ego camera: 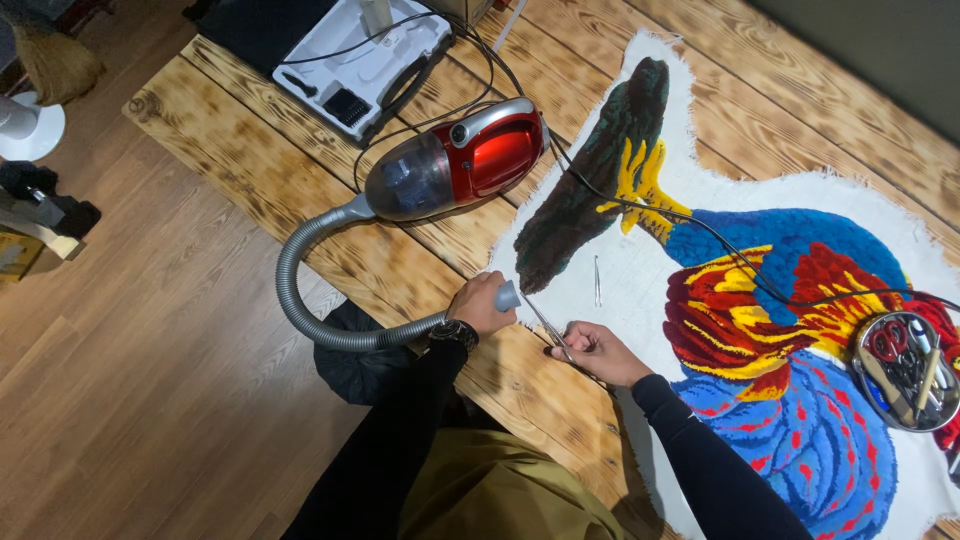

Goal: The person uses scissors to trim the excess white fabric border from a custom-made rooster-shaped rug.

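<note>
My left hand (478, 303) grips the grey nozzle (507, 296) of a ribbed grey hose (300, 300), which runs to a small red vacuum cleaner (458, 160) lying on the wooden table (250, 150). My right hand (598, 352) holds slim metal scissors (546, 322), their tips pointing toward the nozzle at the near edge of a tufted rug (760, 300). The rug shows a colourful bird in blue, red, yellow and dark green on white backing. Both hands meet at the rug's lower-left border.
A thin metal tool (597, 281) lies on the white backing. A round tin (905, 370) of scissors and tools rests on the rug at right. A black cable (720, 245) crosses the rug. An open white case (360, 60) sits at the table's far end.
</note>
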